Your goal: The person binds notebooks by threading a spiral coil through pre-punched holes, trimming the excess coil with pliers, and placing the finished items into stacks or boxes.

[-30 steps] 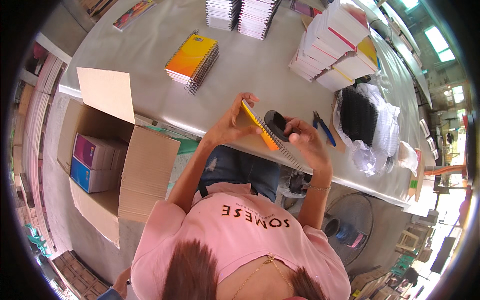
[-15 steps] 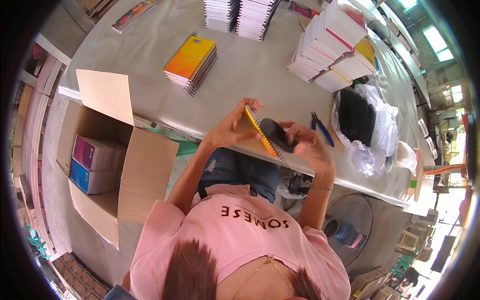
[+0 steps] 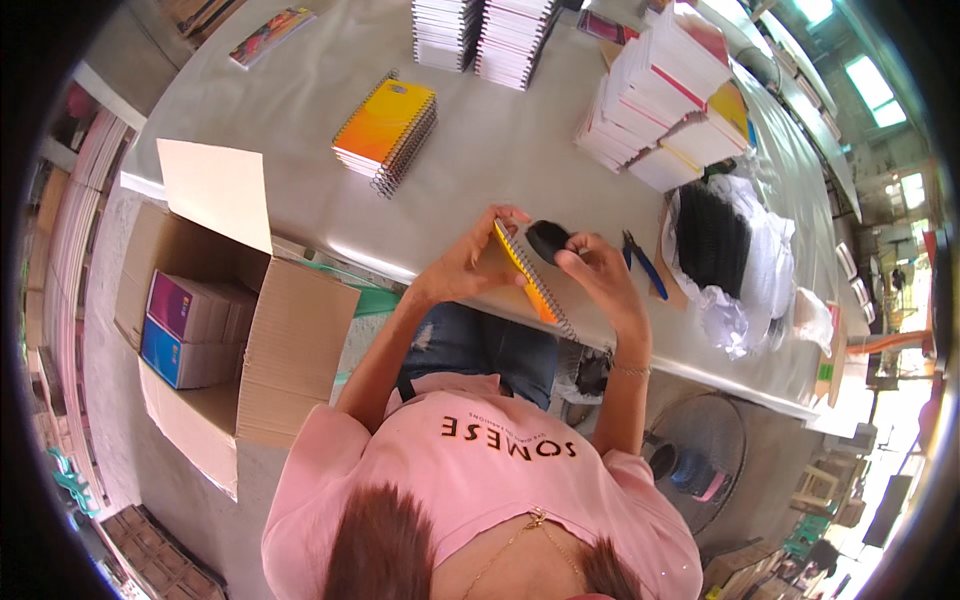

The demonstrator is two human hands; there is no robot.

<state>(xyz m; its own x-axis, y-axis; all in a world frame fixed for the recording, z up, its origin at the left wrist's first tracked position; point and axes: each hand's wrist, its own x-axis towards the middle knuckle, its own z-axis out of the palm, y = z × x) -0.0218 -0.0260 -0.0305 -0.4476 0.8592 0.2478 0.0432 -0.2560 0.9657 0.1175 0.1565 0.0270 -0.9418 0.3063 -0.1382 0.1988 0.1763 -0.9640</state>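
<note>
My left hand (image 3: 468, 262) grips an orange spiral-bound notebook (image 3: 522, 272), held on edge above the front rim of the grey table (image 3: 300, 190). Its wire spine runs down toward my lap. My right hand (image 3: 598, 272) sits just right of the notebook, fingers curled around a small black round object (image 3: 547, 240) pressed near the notebook's top corner. Both hands hover close together over the table edge.
A stack of orange spiral notebooks (image 3: 388, 125) lies far left on the table. White paper stacks (image 3: 480, 35) and booklet piles (image 3: 670, 100) stand behind. Blue-handled pliers (image 3: 646, 266) and a plastic bag of black coils (image 3: 718, 240) lie right. An open cardboard box (image 3: 290, 340) holding coloured packs (image 3: 180, 320) stands left.
The notebook has turned more edge-on and risen slightly. My right hand has brought the black object up to its top corner.
</note>
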